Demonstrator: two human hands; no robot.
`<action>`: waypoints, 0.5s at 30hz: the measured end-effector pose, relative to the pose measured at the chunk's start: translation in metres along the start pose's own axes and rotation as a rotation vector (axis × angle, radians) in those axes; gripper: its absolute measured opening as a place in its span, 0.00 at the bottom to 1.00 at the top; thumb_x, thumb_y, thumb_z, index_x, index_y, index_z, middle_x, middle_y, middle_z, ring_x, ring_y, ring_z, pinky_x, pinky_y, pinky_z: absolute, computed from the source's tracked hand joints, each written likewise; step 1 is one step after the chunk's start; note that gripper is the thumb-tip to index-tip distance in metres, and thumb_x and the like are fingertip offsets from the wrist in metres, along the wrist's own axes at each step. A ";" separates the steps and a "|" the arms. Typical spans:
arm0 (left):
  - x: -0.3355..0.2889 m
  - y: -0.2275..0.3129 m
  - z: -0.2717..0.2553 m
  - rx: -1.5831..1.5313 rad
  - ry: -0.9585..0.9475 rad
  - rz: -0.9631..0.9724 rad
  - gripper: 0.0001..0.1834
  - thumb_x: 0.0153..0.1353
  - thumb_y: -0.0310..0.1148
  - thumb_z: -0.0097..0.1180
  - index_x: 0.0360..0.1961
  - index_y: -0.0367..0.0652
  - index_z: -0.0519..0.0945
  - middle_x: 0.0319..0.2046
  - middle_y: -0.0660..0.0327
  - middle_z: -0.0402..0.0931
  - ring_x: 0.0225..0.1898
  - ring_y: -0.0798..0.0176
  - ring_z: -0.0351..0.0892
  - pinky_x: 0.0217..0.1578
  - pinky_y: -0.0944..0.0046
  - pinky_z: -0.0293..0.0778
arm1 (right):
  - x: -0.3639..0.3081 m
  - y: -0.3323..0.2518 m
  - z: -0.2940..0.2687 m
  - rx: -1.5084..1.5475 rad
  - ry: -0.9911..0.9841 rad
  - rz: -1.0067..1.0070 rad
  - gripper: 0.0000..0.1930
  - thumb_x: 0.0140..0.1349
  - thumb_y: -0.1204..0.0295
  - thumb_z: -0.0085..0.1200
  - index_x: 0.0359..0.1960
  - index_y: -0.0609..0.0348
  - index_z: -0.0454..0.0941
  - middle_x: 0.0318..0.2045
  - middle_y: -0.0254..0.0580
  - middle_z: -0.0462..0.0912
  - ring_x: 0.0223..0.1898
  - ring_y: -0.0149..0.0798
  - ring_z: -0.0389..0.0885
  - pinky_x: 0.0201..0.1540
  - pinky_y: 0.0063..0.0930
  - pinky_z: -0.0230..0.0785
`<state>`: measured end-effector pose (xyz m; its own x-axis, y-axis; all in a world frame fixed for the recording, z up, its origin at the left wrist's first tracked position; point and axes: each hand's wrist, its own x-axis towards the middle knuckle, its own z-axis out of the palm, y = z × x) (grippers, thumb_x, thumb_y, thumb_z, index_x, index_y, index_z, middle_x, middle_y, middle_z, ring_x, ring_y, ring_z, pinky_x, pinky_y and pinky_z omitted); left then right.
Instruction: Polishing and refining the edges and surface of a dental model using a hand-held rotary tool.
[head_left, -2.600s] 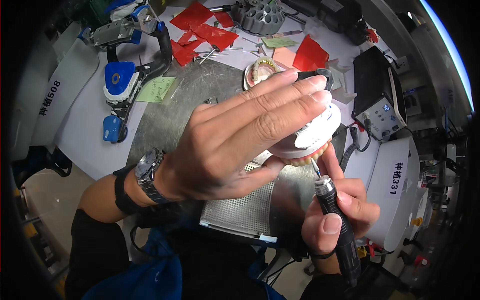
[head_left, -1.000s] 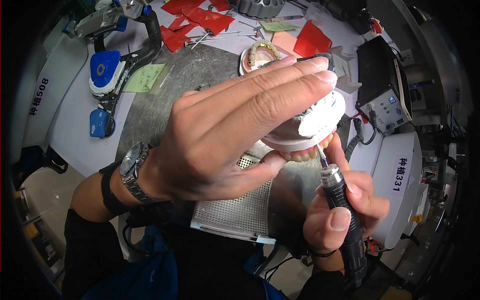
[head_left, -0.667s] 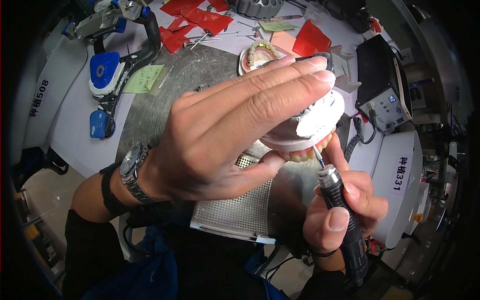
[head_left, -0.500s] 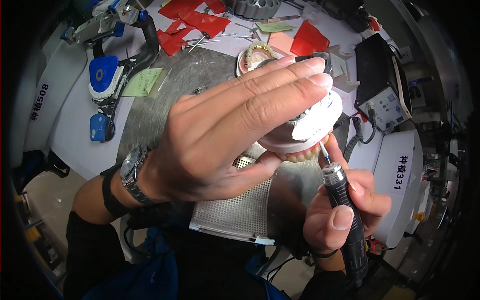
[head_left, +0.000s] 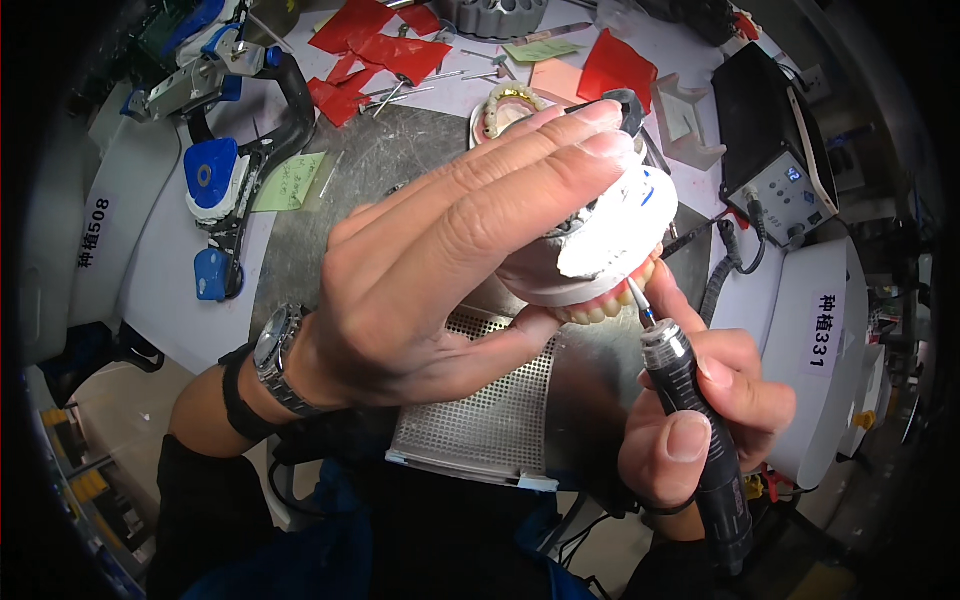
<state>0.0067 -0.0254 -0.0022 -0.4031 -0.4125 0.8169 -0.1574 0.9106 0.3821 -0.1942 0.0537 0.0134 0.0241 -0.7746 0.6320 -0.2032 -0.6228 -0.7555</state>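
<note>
The right grip point(head_left: 690, 437) is closed round a black handpiece point(head_left: 724, 500), its bit point(head_left: 641, 298) at the teeth point(head_left: 598, 312) of a white cast point(head_left: 632, 232); the left grip point(head_left: 430, 260) clasps the cast above the surface point(head_left: 370, 150). Red sheets point(head_left: 618, 72) lie beyond; a control box point(head_left: 768, 140) stands to the right.

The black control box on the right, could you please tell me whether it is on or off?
On: the display on the black control box glows blue.

Pale panels point(head_left: 815, 425) flank a white-topped workbench point(head_left: 180, 300); beige floor point(head_left: 130, 400) shows at lower left.
</note>
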 end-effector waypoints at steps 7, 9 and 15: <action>0.002 0.005 -0.004 0.004 -0.017 -0.030 0.45 0.41 0.16 0.70 0.63 0.26 0.62 0.58 0.28 0.67 0.61 0.38 0.71 0.60 0.51 0.70 | 0.000 -0.001 -0.004 0.034 -0.081 0.008 0.16 0.64 0.62 0.50 0.46 0.58 0.63 0.31 0.48 0.73 0.34 0.34 0.77 0.60 0.72 0.64; 0.002 0.005 -0.004 0.025 -0.024 -0.027 0.45 0.41 0.17 0.70 0.63 0.25 0.62 0.58 0.28 0.67 0.61 0.38 0.71 0.60 0.51 0.70 | -0.001 -0.001 -0.005 0.037 -0.092 0.010 0.16 0.65 0.63 0.50 0.47 0.58 0.63 0.32 0.49 0.74 0.35 0.35 0.78 0.61 0.72 0.63; 0.000 0.002 -0.002 -0.005 -0.016 -0.022 0.45 0.43 0.17 0.70 0.64 0.28 0.62 0.59 0.28 0.67 0.62 0.38 0.71 0.60 0.50 0.70 | -0.002 -0.002 -0.004 0.028 -0.098 0.028 0.16 0.65 0.63 0.50 0.47 0.58 0.64 0.32 0.49 0.74 0.37 0.37 0.80 0.62 0.71 0.62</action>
<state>0.0083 -0.0239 -0.0012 -0.4143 -0.4321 0.8010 -0.1624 0.9011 0.4021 -0.1980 0.0569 0.0151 0.1151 -0.7976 0.5921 -0.1779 -0.6029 -0.7777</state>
